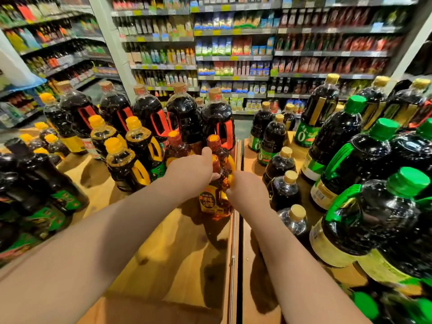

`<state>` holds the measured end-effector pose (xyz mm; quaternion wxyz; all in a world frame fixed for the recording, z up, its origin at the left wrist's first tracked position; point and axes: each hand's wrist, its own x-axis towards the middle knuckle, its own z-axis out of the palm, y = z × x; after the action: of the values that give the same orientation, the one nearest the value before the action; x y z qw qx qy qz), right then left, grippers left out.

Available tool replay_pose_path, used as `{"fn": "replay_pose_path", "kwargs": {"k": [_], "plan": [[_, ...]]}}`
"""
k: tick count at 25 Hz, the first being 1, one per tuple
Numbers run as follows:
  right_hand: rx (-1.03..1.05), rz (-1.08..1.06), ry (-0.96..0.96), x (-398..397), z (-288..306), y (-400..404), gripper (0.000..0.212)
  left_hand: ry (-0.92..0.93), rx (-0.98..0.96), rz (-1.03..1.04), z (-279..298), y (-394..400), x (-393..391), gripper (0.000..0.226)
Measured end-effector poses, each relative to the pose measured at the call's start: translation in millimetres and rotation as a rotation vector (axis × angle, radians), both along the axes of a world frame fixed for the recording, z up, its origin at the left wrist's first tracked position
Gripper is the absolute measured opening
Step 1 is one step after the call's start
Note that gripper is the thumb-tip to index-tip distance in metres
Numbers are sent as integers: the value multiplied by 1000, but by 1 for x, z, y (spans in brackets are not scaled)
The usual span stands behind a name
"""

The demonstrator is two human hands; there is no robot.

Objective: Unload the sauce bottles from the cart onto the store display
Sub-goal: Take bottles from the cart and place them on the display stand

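An amber sauce bottle (216, 202) with a red cap, yellow handle and orange label stands upright on the wooden display (177, 249) near its middle seam. My left hand (190, 174) grips the bottle's upper body from the left, thumb raised beside the cap. My right hand (245, 190) holds the yellow handle on the bottle's right side. Two more amber red-capped bottles (175, 146) stand just behind it. The cart is not in view.
Dark bottles with yellow caps (140, 146) and red handles (149, 113) crowd the left half of the display. Green-capped (350, 146) and gold-capped bottles (280, 164) fill the right half. A metal strip (233, 253) divides the two tabletops. Stocked store shelves (233, 57) stand behind.
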<state>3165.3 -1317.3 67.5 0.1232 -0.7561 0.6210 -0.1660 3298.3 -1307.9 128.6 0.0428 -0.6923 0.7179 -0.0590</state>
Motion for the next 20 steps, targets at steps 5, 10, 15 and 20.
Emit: {"fn": "replay_pose_path", "kwargs": {"k": [5, 10, 15, 20], "plan": [[-118, 21, -104, -5, 20, 64, 14, -149, -166, -7, 5, 47, 6, 78], [-33, 291, -18, 31, 35, 141, 25, -114, -76, -49, 4, 167, 38, 28], [-24, 626, 79, 92, 28, 252, 33, -64, 85, 272, -14, 334, 85, 24], [-216, 1194, 82, 147, 24, 423, 20, -80, 98, 644, -16, 553, 90, 30]]}}
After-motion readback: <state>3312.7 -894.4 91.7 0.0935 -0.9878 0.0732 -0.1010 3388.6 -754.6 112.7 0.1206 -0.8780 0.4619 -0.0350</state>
